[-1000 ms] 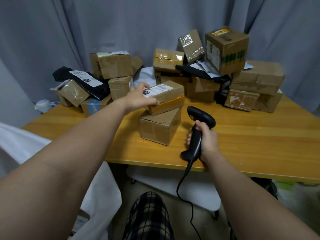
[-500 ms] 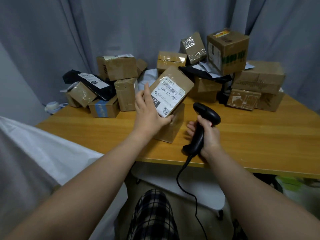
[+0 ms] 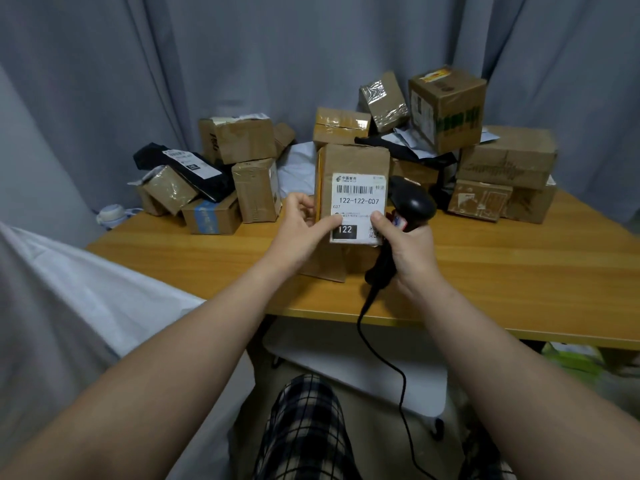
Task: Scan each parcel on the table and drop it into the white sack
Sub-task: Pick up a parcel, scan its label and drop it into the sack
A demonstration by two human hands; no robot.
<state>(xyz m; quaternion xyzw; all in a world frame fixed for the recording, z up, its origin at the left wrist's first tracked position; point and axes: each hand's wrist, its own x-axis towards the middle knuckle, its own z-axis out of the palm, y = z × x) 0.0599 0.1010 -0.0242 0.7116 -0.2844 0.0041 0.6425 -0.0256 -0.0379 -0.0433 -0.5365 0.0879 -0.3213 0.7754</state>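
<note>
As right hand (image 3: 408,247) joins left hand (image 3: 304,226), parcel (image 3: 353,161) now upright, scanner (image 3: 412,202) alongside

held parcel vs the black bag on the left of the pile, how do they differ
The held parcel is a brown cardboard box; the black bag is dark and looks soft. The held parcel stands upright, gripped by the left hand beside the scanner; the black bag lies slanted among the boxes. Both carry a white barcode label.
</note>
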